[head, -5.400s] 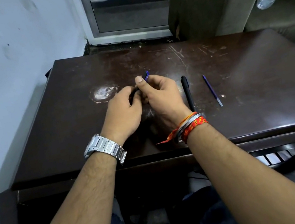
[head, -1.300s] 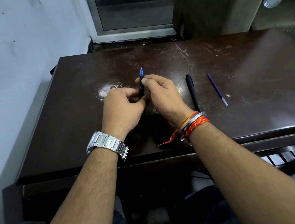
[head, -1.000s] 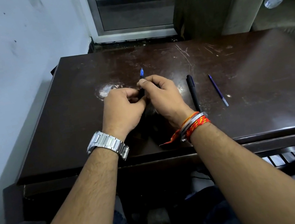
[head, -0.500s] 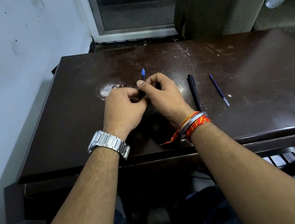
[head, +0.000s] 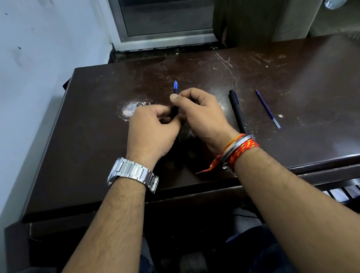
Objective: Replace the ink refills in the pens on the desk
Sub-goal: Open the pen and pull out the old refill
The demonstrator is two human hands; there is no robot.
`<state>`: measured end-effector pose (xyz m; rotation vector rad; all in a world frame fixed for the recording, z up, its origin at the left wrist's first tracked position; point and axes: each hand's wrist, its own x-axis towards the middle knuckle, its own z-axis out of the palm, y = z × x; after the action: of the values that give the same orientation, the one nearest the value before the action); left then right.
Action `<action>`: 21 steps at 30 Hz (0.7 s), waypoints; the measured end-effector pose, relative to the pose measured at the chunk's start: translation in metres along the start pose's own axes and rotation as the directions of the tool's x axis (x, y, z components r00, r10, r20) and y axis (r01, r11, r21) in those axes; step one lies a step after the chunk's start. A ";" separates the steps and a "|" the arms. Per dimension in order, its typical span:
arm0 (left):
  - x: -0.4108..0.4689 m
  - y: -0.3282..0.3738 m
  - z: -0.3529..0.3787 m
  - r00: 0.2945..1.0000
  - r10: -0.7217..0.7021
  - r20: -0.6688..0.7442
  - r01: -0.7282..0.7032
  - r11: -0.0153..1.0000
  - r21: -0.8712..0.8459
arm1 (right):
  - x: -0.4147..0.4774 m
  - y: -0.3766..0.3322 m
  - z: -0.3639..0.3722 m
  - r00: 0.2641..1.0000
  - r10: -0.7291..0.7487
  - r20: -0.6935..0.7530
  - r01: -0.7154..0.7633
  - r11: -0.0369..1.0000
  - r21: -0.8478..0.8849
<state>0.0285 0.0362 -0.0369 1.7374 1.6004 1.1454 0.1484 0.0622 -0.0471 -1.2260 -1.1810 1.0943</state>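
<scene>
1. Both hands closed together on one pen (head: 176, 98) above the tabletop (head: 81, 153): left hand (head: 152, 133) gripping the dark barrel, right hand (head: 201, 115) pinching just below the blue tip.
2. Tip pointing up and away.
3. Black pen (head: 236, 109) lying just right of the right hand.
4. Blue refill (head: 267, 109) lying further right, apart from the black pen.

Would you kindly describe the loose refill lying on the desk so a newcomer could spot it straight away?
Start at the dark brown desk and look to the right of both hands. Two slim things lie there side by side: a black pen, then the refill farther right. The refill is the much thinner one, a bare blue stick with a pale near end.
</scene>
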 end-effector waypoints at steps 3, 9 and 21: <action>0.000 0.000 0.000 1.000 -0.002 0.013 0.002 1.000 -0.013 | -0.002 -0.002 0.003 1.000 0.027 0.008 -0.028 0.998 0.050; 0.001 0.002 -0.002 1.000 -0.010 0.018 0.011 1.000 -0.023 | -0.004 -0.007 0.006 0.997 0.080 0.013 -0.081 0.985 0.154; 0.004 -0.004 -0.004 0.989 -0.139 -0.056 0.139 0.990 -0.012 | -0.010 0.001 -0.013 0.999 -0.005 0.033 0.025 0.778 -0.628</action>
<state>0.0227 0.0401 -0.0372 1.5734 1.7193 1.1416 0.1603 0.0514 -0.0485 -1.7046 -1.6539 0.7095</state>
